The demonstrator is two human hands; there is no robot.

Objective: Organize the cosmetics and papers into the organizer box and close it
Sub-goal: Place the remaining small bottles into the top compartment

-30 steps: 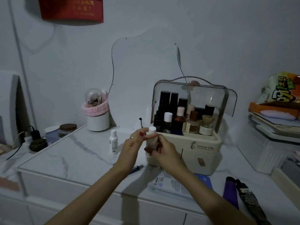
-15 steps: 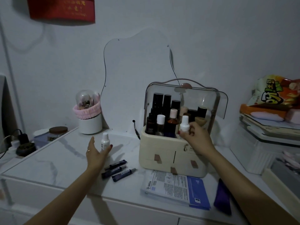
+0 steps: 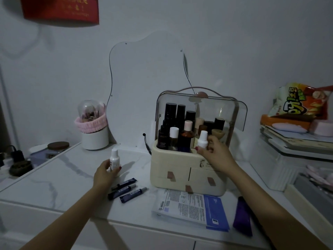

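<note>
Right hand (image 3: pixel 215 155): fingers curled, pinching 1 white bottle (image 3: pixel 202 141) in the open organizer box (image 3: pixel 171 170). Left hand (image 3: pixel 106 173): grips 1 small white bottle (image 3: pixel 114 159) on the counter (image 3: pixel 54 177).

- The organizer box (image 3: pixel 187 175) stood on the worktop (image 3: pixel 54 179), lid raised, bottles upright inside.
- Three tubes (image 3: pixel 126 190) lay left of the box's front, a small bottle (image 3: pixel 114 159) standing just behind them.
- Papers (image 3: pixel 191 206) lay before the box, a pouch (image 3: pixel 242 215) to their right.
- A brush holder (image 3: pixel 94 136) stood behind, far left, near the wall.
</note>
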